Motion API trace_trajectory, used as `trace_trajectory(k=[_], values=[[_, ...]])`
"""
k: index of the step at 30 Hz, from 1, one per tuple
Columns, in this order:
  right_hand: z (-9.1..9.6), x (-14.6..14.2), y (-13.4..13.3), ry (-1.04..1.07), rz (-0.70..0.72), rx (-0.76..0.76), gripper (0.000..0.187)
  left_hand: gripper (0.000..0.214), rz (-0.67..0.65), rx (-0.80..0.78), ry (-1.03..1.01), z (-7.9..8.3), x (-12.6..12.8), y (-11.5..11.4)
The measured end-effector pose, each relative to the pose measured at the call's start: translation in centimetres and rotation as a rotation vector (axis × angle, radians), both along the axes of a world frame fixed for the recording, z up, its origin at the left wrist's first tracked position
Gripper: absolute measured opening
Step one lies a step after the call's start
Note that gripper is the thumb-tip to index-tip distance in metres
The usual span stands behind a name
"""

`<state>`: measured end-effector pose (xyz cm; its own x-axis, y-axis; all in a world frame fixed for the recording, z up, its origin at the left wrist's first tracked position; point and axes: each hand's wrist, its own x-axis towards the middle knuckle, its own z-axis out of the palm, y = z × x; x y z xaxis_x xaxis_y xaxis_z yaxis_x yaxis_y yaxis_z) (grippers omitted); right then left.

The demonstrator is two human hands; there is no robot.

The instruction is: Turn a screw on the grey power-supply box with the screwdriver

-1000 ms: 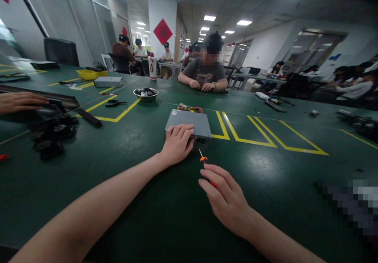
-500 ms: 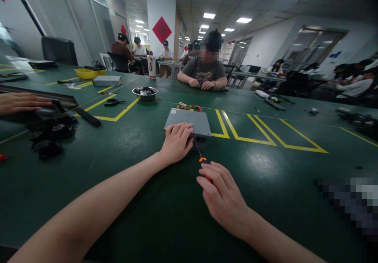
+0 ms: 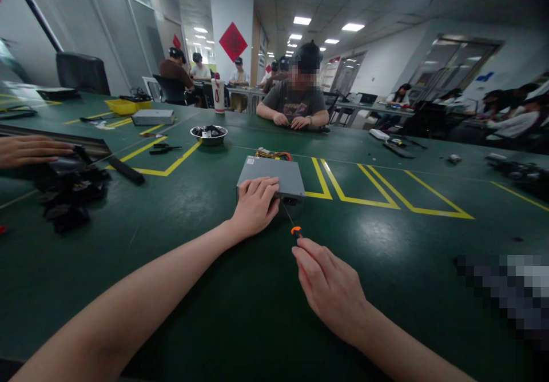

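Note:
A grey metal computer power supply lies on the green table, a bundle of coloured wires at its far side. My left hand grips its near left part, fingers over the top and thumb at the near face. In my right hand is a screwdriver with an orange-and-black handle, mostly hidden by the closed fingers. Its thin shaft points up and left to the near face, beside my left thumb. Whether the tip sits in a screw is too small to tell.
A metal bowl of dark small parts stands beyond the power supply. Another grey metal box and a yellow tray are farther left. Someone else's hand rests near black parts. A person sits opposite.
The fingers of my right hand have closed around the screwdriver handle, and that hand has shifted slightly right. My left hand stays on the power supply.

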<state>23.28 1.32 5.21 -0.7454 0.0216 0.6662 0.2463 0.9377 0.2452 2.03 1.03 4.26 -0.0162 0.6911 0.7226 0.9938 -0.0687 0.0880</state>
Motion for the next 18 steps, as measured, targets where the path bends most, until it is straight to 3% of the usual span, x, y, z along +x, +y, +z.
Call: trace_trajectory(k=[5,18], values=[[0.77,-0.14,-0.27,-0.028,0.071,-0.036,0.016,0.022,-0.004,-0.004,0.003,0.01,-0.03,-0.05],[1.02,0.63,0.23,0.005,0.199,-0.101,0.011,0.023,0.005,-0.017,0.016,0.04,0.13,0.04]])
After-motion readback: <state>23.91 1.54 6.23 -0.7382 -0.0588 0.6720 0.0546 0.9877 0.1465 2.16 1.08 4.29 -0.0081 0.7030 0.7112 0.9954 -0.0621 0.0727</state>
